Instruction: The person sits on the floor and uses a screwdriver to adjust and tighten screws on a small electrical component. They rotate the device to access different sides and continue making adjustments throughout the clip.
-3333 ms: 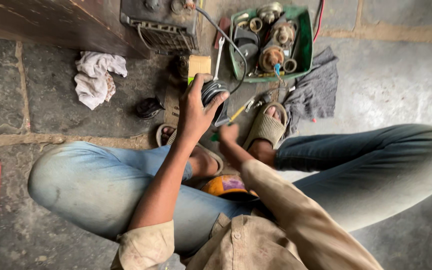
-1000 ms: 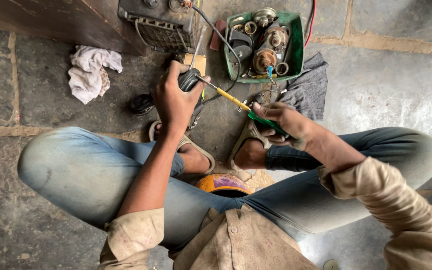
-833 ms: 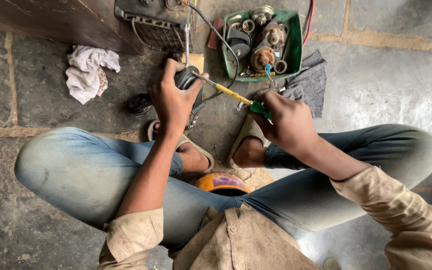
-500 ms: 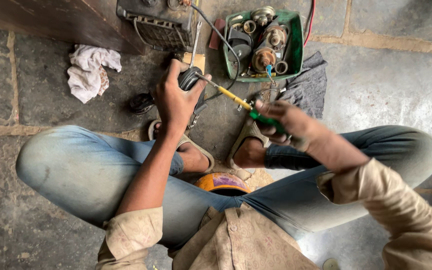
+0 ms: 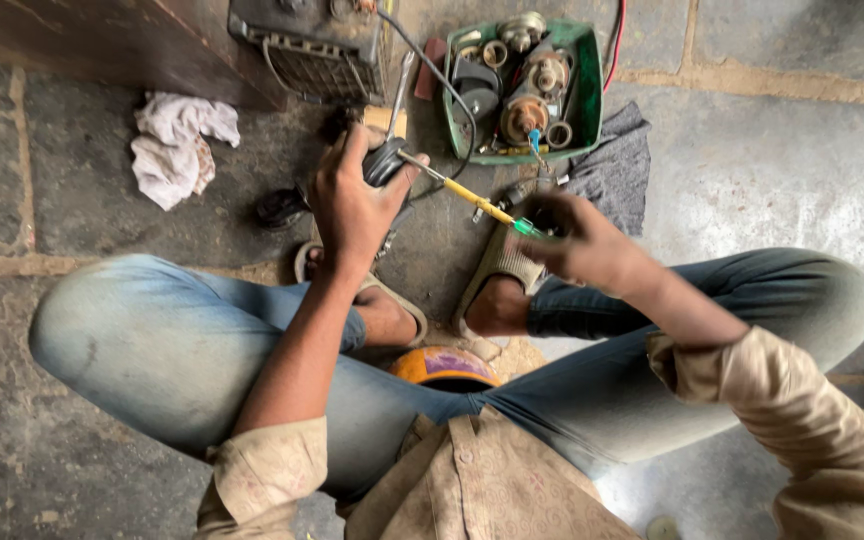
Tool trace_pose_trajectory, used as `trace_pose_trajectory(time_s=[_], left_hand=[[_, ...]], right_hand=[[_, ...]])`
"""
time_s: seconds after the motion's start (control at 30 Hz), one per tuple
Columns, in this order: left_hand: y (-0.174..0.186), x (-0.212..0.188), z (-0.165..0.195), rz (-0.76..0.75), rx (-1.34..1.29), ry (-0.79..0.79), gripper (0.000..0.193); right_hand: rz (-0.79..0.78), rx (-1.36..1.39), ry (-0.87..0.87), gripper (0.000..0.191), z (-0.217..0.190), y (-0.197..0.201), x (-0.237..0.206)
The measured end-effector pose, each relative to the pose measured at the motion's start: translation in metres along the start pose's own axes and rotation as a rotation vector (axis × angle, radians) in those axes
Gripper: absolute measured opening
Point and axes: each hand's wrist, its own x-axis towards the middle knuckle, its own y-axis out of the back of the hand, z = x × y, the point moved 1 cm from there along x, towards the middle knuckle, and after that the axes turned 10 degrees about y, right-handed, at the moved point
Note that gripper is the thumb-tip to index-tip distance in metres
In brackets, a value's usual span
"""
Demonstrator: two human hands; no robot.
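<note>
My left hand [image 5: 352, 205] grips a small dark round metal part [image 5: 386, 162] and holds it up in front of me. My right hand [image 5: 582, 245] holds a screwdriver [image 5: 472, 195] with a yellow shaft and green handle; its tip rests on the dark part. I sit cross-legged on a stone floor in blue jeans and sandals. A black cable runs from the part's area up toward the box at the top.
A green tray [image 5: 590, 95] with several metal motor parts stands ahead, with a dark grey cloth [image 5: 617, 165] beside it. A black grilled box [image 5: 307, 45] sits at the top, a crumpled white rag [image 5: 174, 145] lies left, and a small black piece [image 5: 279, 208] lies near my left foot.
Earlier my left hand held the part alone. My right hand has since brought the screwdriver up to the part, and over the last second it has shifted only slightly.
</note>
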Motion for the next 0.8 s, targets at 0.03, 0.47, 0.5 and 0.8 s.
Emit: trace_pose_trajectory(time_s=[0.03,0.47,0.5,0.8], left_hand=[[0.001,0.001,0.0,0.006,-0.011,0.004,0.045],[0.005,-0.002,0.007,0.028,0.021,-0.014,0.045],[0.005,-0.001,0.007,0.04,0.032,-0.039,0.044],[0.0,-0.001,0.006,0.02,0.045,0.02,0.046]], right_hand=[[0.061,0.098,0.075,0.051,0.001,0.001,-0.001],[0.099,-0.263,0.099,0.042,0.016,-0.014,-0.026],[0.092,-0.449,0.125,0.037,0.012,-0.015,-0.027],[-0.074,-0.012,-0.394,0.04,0.008,-0.015,-0.014]])
